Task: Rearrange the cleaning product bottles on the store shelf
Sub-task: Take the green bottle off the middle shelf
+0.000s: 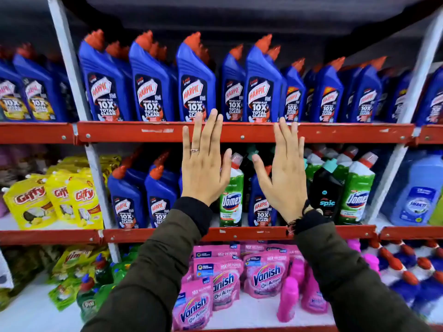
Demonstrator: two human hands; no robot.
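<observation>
Blue Harpic bottles [195, 82] with red caps fill the top shelf. On the middle shelf stand more blue Harpic bottles [127, 197], a green Domex bottle [232, 195], a black Spic bottle [326, 190] and another green Domex bottle [356, 192]. My left hand [203, 164] and my right hand [282, 173] are raised flat, fingers spread, in front of the red top shelf edge [239, 131]. Neither holds anything. A small blue Harpic bottle [261, 207] is partly hidden behind my right hand.
Yellow Giffy pouches [31, 202] sit on the middle shelf at left, a light blue jug [417, 190] at right. Pink Vanish pouches [266, 276] and pink bottles [288, 300] lie on the bottom shelf. White uprights [72, 75] divide the shelving.
</observation>
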